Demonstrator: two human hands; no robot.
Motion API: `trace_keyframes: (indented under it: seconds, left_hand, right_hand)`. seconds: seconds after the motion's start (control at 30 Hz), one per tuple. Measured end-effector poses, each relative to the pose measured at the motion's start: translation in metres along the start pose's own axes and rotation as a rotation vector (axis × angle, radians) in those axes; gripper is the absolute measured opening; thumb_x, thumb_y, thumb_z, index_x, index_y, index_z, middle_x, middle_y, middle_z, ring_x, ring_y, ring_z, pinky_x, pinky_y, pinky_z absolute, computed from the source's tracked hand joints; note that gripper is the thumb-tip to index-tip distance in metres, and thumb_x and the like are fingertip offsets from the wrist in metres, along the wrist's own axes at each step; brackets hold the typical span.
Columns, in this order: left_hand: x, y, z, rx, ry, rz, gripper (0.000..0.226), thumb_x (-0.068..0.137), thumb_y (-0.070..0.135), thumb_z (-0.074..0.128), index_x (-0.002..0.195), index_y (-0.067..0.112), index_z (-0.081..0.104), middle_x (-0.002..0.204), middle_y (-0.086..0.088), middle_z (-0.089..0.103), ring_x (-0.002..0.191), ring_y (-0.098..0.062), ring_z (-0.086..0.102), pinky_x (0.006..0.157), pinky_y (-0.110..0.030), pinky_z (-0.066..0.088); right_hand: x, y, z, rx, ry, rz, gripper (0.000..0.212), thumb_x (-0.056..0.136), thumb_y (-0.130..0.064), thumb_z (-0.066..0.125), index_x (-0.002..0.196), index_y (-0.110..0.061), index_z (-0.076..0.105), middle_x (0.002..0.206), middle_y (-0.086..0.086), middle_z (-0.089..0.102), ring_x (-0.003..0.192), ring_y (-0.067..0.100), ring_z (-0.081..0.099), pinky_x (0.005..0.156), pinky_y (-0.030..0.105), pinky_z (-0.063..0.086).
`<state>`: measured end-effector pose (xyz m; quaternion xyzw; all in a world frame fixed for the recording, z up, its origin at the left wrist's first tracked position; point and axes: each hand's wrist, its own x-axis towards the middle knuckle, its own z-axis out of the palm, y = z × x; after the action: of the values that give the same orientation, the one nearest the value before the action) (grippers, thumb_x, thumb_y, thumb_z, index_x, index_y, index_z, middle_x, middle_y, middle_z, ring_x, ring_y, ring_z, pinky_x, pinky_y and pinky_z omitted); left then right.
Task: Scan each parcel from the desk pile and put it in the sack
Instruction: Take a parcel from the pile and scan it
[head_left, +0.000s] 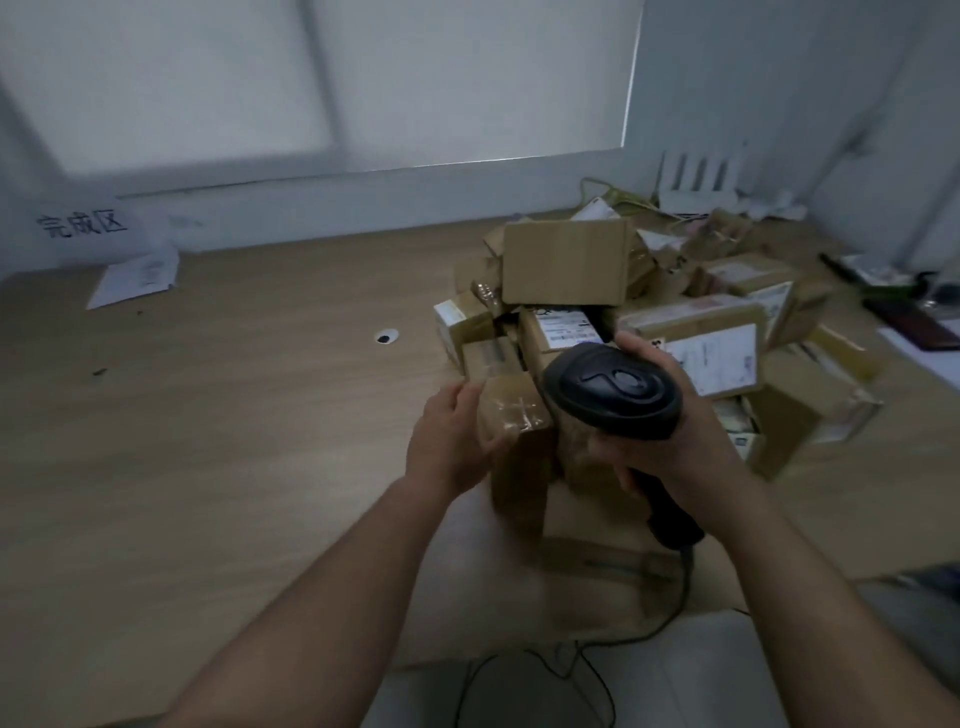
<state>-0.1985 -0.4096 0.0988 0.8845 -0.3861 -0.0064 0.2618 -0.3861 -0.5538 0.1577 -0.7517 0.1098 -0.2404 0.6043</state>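
Note:
A pile of brown cardboard parcels (566, 260) covers the right half of the wooden desk (208, 415). My left hand (449, 439) grips a small taped brown parcel (514, 415) at the pile's near edge, thumb on one side and fingers curled round the other. My right hand (670, 431) holds a black barcode scanner (613, 389) by its handle, its head just right of that parcel. The scanner's cable (680, 597) hangs off the desk's front edge. No sack is in view.
A paper sign with printed characters (83, 226) and a white envelope (137, 278) lie at the far left. A desk cable hole (387, 336) sits mid-desk. A white router (698, 182) and dark items (909, 322) stand at the far right.

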Motion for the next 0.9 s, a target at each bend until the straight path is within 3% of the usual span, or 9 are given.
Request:
trace_keyframes:
  seconds: [0.23,0.33,0.4,0.47,0.6,0.73,0.83,0.9]
  left_hand:
    - [0.05,0.002,0.03,0.217,-0.275,0.057,0.11,0.07,0.061,0.074,0.154,0.027,0.011,0.162,-0.007,0.011,0.148,-0.028,0.011,0.118,-0.05,0.02]
    - [0.056,0.0,0.032,0.273,-0.312,0.058,0.109,0.071,0.066,0.07,0.153,0.028,0.009,0.161,-0.007,0.015,0.145,-0.031,0.017,0.115,-0.048,0.026]
    - [0.057,0.0,0.027,0.358,-0.295,0.031,0.111,0.072,0.069,0.067,0.155,0.028,0.005,0.159,-0.008,0.019,0.139,-0.033,0.024,0.11,-0.044,0.029]
    - [0.054,-0.004,0.017,0.391,-0.293,-0.015,0.114,0.071,0.071,0.067,0.155,0.03,0.001,0.154,-0.009,0.029,0.133,-0.032,0.031,0.105,-0.043,0.03]
    - [0.027,-0.03,-0.002,0.27,-0.309,-0.164,0.12,0.07,0.064,0.073,0.152,0.038,-0.009,0.135,-0.013,0.037,0.122,-0.029,0.036,0.101,-0.042,0.033]
    - [-0.024,-0.069,-0.019,0.19,-0.275,-0.347,0.127,0.059,0.062,0.077,0.151,0.043,-0.01,0.133,-0.012,0.034,0.124,-0.031,0.037,0.103,-0.039,0.035]
    - [-0.064,-0.09,-0.024,0.134,-0.161,-0.462,0.127,0.043,0.068,0.068,0.149,0.042,0.003,0.129,-0.012,0.037,0.122,-0.033,0.041,0.104,-0.041,0.039]
    - [-0.088,-0.101,-0.021,0.11,-0.088,-0.521,0.125,0.046,0.066,0.075,0.148,0.038,0.007,0.127,-0.014,0.038,0.121,-0.035,0.044,0.102,-0.042,0.041]
  right_hand:
    - [-0.007,0.004,-0.029,0.021,0.026,0.006,0.085,0.055,-0.019,0.085,0.119,-0.062,0.049,0.123,-0.015,0.057,0.074,0.0,0.062,0.054,0.023,0.051]
    - [-0.006,0.011,-0.032,0.05,0.029,0.023,0.088,0.061,-0.005,0.085,0.119,-0.061,0.05,0.122,-0.018,0.057,0.074,0.005,0.064,0.049,0.031,0.051]
    - [-0.006,0.015,-0.03,0.039,0.015,0.024,0.089,0.06,-0.011,0.086,0.124,-0.059,0.047,0.126,-0.018,0.056,0.083,0.007,0.063,0.056,0.024,0.052]
    - [-0.005,0.018,-0.024,0.08,-0.006,0.041,0.088,0.059,-0.015,0.084,0.129,-0.053,0.046,0.132,-0.011,0.053,0.087,0.011,0.063,0.053,0.023,0.051]
    - [0.0,0.021,-0.008,0.128,-0.059,-0.021,0.087,0.061,-0.01,0.082,0.133,-0.041,0.044,0.139,0.0,0.046,0.099,0.024,0.062,0.052,0.024,0.052]
    - [0.005,0.019,0.012,0.186,-0.125,-0.008,0.085,0.07,0.004,0.078,0.136,-0.034,0.041,0.132,0.002,0.05,0.071,0.013,0.065,0.046,0.035,0.052]
    - [0.008,0.012,0.033,0.245,-0.166,0.042,0.087,0.07,0.016,0.073,0.132,-0.037,0.043,0.125,-0.005,0.053,0.059,0.014,0.061,0.043,0.03,0.049]
    - [0.009,0.008,0.046,0.256,-0.201,0.064,0.089,0.07,0.017,0.071,0.133,-0.037,0.041,0.123,-0.007,0.052,0.057,0.014,0.06,0.043,0.029,0.048]
